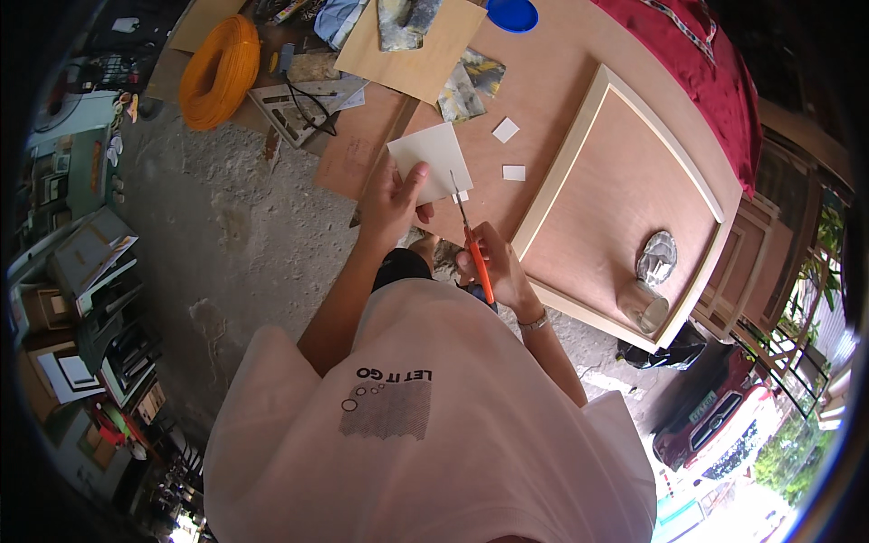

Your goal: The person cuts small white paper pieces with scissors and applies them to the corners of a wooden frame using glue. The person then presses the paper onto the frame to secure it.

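My left hand [391, 201] holds a white square card [433, 156] by its lower edge, thumb on top. My right hand [493, 264] grips orange-handled scissors [472, 242], blades pointing up toward the card's right edge. A small white offcut [462, 195] lies just beside the blade tip. Two more small white pieces [505, 129] [513, 172] rest on the plywood board [543, 81] under my hands.
A framed wooden panel [625, 190] lies to the right with a metal can [644, 303] and its lid [656, 256] on it. Red cloth [697, 54] covers the far right. An orange cable coil [217, 72], a blue lid [511, 14] and loose papers lie at the back.
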### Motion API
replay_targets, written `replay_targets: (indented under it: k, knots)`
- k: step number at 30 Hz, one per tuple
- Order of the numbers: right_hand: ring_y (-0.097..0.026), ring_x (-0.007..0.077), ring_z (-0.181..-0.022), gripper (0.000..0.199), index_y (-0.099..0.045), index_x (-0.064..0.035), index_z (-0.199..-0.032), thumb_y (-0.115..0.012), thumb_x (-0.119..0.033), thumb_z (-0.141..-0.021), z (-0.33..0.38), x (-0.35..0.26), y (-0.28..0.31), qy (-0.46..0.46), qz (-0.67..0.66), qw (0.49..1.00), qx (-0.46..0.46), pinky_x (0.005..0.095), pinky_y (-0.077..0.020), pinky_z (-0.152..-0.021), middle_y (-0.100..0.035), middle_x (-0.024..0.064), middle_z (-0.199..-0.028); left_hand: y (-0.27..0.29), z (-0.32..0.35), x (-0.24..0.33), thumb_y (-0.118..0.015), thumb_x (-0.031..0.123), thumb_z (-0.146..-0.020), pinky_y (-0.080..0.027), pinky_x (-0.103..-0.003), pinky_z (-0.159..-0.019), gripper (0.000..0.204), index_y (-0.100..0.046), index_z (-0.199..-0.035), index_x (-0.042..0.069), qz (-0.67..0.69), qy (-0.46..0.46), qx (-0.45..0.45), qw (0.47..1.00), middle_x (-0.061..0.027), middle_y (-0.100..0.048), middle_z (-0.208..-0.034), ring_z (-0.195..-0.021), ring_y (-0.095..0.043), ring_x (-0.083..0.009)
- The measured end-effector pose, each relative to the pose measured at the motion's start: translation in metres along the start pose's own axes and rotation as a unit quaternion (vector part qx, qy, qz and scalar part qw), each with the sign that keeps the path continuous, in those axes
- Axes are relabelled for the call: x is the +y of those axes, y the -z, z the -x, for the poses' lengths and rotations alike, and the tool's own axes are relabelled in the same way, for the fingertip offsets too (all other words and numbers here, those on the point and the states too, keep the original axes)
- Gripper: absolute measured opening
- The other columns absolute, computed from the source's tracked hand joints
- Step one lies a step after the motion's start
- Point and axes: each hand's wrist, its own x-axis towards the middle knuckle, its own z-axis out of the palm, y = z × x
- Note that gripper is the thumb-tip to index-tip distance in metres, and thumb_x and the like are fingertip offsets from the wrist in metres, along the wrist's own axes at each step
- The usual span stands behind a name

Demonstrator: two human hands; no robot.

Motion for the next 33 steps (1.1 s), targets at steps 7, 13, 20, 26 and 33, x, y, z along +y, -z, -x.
replay_targets:
  k: [7,13,20,26,33]
  knots:
    - [-0.060,0.0208,-0.069,0.054,-0.054,-0.0005,-0.098,-0.081,-0.045,-0.087,-0.001,-0.017,0.002,-0.030,-0.020,0.999,0.037,0.0353,-0.0497,-0.065,-0.063,0.0134,-0.076,-0.006,0.004,0.007,-0.060,0.025,-0.105,-0.046,-0.024,-0.042,0.027,-0.051,-0.111,0.000,-0.016,-0.016,-0.017,1.000,-0.0073,-0.063,-0.074,-0.050,-0.060,-0.0105]
    - [-0.056,0.0077,-0.064,0.033,-0.053,-0.0010,-0.097,-0.077,-0.023,-0.094,-0.001,-0.013,0.005,0.008,0.026,0.999,0.029,0.0252,-0.0463,-0.056,-0.057,0.0025,-0.074,-0.007,0.004,0.003,-0.060,0.023,-0.105,-0.046,-0.024,-0.041,0.025,-0.051,-0.110,0.000,-0.013,-0.032,-0.010,0.999,-0.0068,-0.063,-0.072,-0.049,-0.060,-0.0104]
    - [-0.048,0.0105,-0.065,0.044,-0.056,0.0015,-0.086,-0.087,-0.029,-0.081,0.002,-0.019,0.001,-0.042,-0.026,0.995,0.091,0.0297,-0.0427,-0.058,-0.053,0.0055,-0.068,-0.010,0.003,0.005,-0.061,0.021,-0.104,-0.046,-0.024,-0.041,0.024,-0.052,-0.111,0.000,-0.017,-0.041,-0.002,0.999,-0.0065,-0.064,-0.074,-0.048,-0.059,-0.0100]
    - [-0.046,0.0095,-0.063,0.039,-0.056,0.0015,-0.085,-0.085,-0.023,-0.081,0.000,-0.017,0.001,-0.038,-0.088,0.991,0.090,0.0294,-0.0420,-0.056,-0.052,0.0047,-0.066,-0.019,0.011,0.010,-0.062,0.024,-0.104,-0.043,-0.024,-0.042,0.026,-0.052,-0.118,0.003,-0.023,-0.004,-0.032,0.999,-0.0059,-0.065,-0.080,-0.051,-0.058,-0.0091]
    - [-0.051,0.0056,-0.060,0.031,-0.053,-0.0007,-0.087,-0.080,-0.017,-0.087,0.001,-0.018,0.004,0.016,0.046,0.992,0.116,0.0236,-0.0405,-0.051,-0.056,0.0020,-0.065,-0.022,0.010,0.004,-0.064,0.026,-0.104,-0.044,-0.024,-0.043,0.028,-0.053,-0.117,0.004,-0.017,0.009,-0.038,0.999,-0.0065,-0.067,-0.076,-0.051,-0.058,-0.0089]
